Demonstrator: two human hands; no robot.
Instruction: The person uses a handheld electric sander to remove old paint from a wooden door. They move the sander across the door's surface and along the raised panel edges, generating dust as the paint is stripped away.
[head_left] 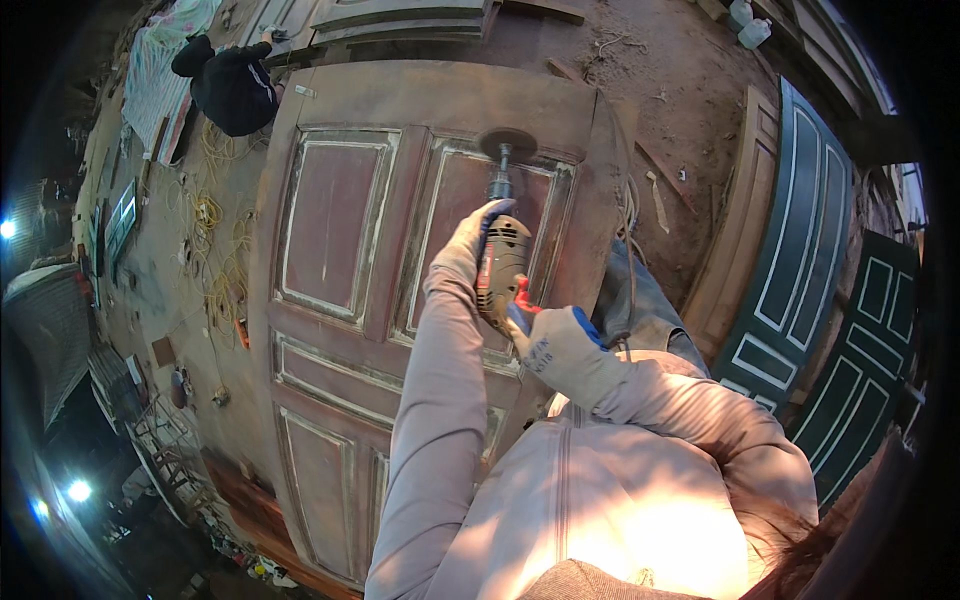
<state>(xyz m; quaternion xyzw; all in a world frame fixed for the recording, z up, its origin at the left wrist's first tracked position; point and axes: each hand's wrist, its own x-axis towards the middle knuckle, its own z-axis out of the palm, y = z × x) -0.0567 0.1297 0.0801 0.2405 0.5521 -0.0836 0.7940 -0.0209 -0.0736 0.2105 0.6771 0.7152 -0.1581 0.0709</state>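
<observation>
A paneled wooden door (340, 225), brown with pale worn edges around its panels, lies in front of me. Over its upper right panel I hold a power drill (508, 262) with a round dark sanding disc (508, 146) on its chuck. My gloved left hand (466, 238) is closed around the drill's front, just behind the chuck. At the rear, my gloved right hand (572, 350) grips the handle beside a red part. The disc is over the door's top rail and panel edge; I cannot tell whether it touches.
A person in black (232, 92) crouches at the far left by other boards. Yellow cords (208, 215) lie tangled on the floor to the left. On the right, a dark green door (800, 235) and another green door (865, 350) stand near a brown one (738, 225). Plastic jugs (754, 33) sit far right.
</observation>
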